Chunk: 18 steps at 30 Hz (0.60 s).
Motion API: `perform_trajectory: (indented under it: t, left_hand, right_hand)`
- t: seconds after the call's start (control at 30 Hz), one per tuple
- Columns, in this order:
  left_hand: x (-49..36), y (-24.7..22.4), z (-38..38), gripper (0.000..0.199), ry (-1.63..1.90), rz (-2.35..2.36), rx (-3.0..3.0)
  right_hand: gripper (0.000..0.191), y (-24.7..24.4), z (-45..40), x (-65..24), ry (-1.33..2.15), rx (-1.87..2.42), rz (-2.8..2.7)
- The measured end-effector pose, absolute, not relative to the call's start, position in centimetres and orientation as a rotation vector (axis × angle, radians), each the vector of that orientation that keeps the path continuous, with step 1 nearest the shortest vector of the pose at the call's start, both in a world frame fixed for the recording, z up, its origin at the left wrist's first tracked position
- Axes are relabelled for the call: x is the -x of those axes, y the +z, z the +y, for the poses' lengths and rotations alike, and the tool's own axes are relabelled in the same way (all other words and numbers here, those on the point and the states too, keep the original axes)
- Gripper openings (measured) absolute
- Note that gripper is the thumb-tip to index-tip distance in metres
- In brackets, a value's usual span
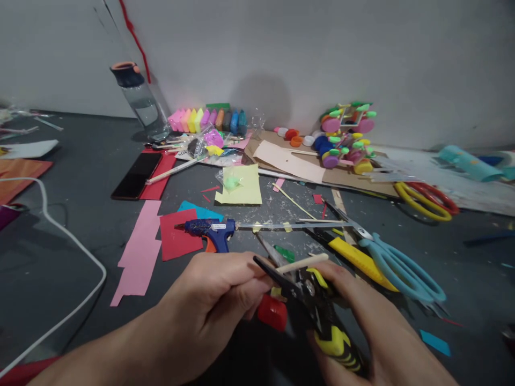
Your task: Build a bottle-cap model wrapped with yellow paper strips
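My left hand (225, 292) is closed, pinching the near end of a pale wooden stick (303, 263) at the lower middle of the view. My right hand (362, 316) is wrapped round black and yellow pliers (317, 300). The stick lies across the open jaws of the pliers, its free end pointing right. Just below the jaws is a shiny red piece (272, 312). A blue glue gun (213, 228) lies beyond my left hand, partly over a red paper square (181, 238).
Blue-handled scissors (402, 265) and a yellow cutter (362, 262) lie right. A phone (137, 174), a water bottle (147, 107) and pink paper (140, 254) are left. Clay packs (209, 120), cardboard (358, 179) and small colourful models (346, 139) stand behind. A white cable (72, 230) curves at left.
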<state>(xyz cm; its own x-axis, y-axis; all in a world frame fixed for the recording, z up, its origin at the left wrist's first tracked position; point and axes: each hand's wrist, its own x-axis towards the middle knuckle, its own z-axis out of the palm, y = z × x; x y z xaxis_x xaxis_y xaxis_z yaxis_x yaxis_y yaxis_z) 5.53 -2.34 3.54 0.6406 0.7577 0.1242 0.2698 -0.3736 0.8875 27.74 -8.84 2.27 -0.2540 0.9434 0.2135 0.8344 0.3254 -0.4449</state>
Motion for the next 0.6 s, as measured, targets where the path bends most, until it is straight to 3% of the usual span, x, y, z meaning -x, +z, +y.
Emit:
perform_trajectory:
  t: [0.4,0.6]
  left_hand:
    - [-5.6,4.3,-2.4,0.028,0.613,0.837,-1.626]
    - [-6.2,3.3,-2.1,0.032,0.654,0.992,-1.720]
  right_hand:
    - [0.032,1.9,-9.3,-27.6,0.322,1.524,-2.104]
    - [0.050,0.0,-10.4,-30.0,0.207,1.699,-2.051]
